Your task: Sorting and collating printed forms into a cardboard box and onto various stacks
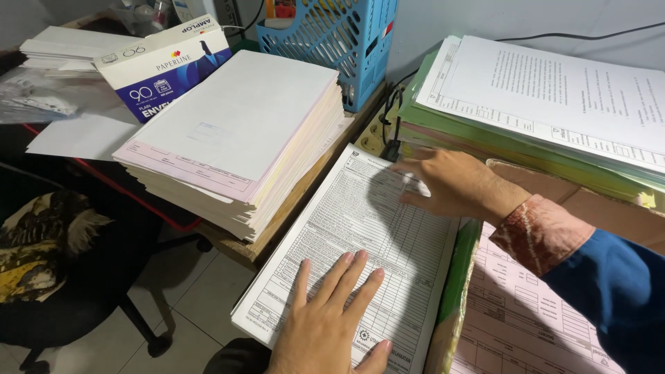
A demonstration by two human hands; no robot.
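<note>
Head view: forms [360, 228] (pink) [526, 318] in carton [596, 201]

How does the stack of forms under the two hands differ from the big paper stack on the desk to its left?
The form stack under the hands shows a white top sheet dense with printed tables; the big desk stack is topped by a nearly blank white sheet over a pink one. The form stack looks thinner, while the desk stack is far thicker, with pink and yellowish edges. The left hand and right hand press the form stack; nothing touches the desk stack. Both are loose sheets of similar format.
</note>
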